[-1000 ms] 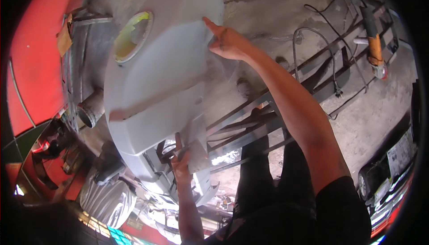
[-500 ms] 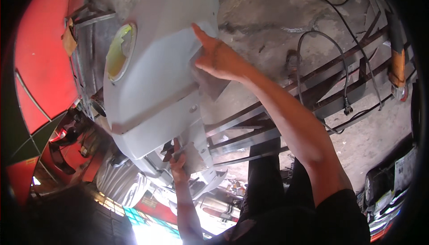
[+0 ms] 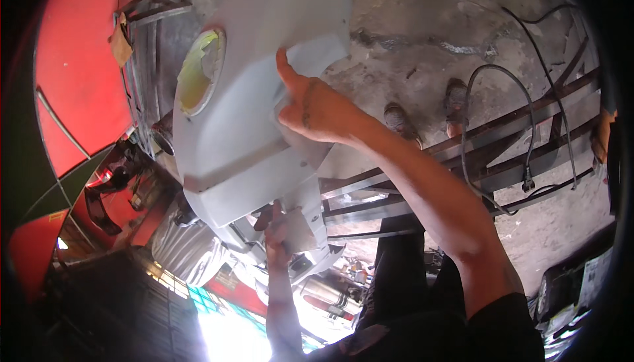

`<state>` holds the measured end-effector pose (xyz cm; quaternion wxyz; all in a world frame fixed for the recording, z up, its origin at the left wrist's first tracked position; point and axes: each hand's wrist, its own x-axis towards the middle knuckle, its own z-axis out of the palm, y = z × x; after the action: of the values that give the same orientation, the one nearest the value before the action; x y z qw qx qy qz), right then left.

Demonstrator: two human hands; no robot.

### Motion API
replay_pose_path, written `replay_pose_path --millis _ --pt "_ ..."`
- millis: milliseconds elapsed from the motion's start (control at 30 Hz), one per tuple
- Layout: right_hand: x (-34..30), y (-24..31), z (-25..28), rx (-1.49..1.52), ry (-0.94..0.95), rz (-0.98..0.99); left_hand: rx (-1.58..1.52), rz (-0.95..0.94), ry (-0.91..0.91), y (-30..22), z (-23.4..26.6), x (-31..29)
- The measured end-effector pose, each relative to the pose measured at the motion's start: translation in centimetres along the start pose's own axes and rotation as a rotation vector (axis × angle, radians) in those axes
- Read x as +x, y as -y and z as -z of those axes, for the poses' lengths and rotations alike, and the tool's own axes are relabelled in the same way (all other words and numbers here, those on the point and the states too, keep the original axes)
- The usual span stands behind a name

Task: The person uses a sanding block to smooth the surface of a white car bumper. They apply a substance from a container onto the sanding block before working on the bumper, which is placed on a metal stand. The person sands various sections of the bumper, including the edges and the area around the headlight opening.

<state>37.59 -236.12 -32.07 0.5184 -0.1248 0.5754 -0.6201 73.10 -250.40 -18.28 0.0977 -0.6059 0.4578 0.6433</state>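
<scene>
A large grey bumper (image 3: 251, 104) stretches across the middle, with a round opening on its left side. My right hand (image 3: 314, 108) lies on its surface, index finger stretched out along it and thumb apart. A dark grey sheet, apparently sandpaper (image 3: 312, 151), sticks out beneath this hand; the remaining fingers are hidden. Lower down, my left hand (image 3: 277, 236) is closed at the edge of the bumper's lower opening. Strong light and shadow blur the detail around those fingers.
A dark metal rack (image 3: 528, 121) runs under and right of the bumper, with a black cable and plug (image 3: 528, 180) draped over it. Two shoes (image 3: 456, 101) show on the concrete floor. Red panels (image 3: 72, 85) stand at left, beside a metal frame (image 3: 155, 15).
The view has shifted, so the bumper and rack appear farther right. My right hand has slid a little left and downward over the bumper with the sandpaper. The left hand keeps its place.
</scene>
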Motion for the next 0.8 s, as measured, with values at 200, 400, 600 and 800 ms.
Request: replay_pose_path --millis 200,400,600,800 --pt "0.2 1.7 -1.3 -0.184 0.076 0.026 0.003 0.019 -0.006 -0.4 -0.6 -0.3" --pt "-0.1 1.3 -0.5 -0.279 0.029 0.042 0.013 -0.012 0.012 -0.1 -0.3 -0.2" --pt "-0.8 -2.1 2.4 -0.18 -0.067 -0.137 0.025 -0.032 0.029 0.1 -0.3 -0.2" --pt "-5.2 -4.4 4.3 0.034 -0.278 -0.123 0.3 -0.176 -0.137 -0.4 -2.2 -2.2"
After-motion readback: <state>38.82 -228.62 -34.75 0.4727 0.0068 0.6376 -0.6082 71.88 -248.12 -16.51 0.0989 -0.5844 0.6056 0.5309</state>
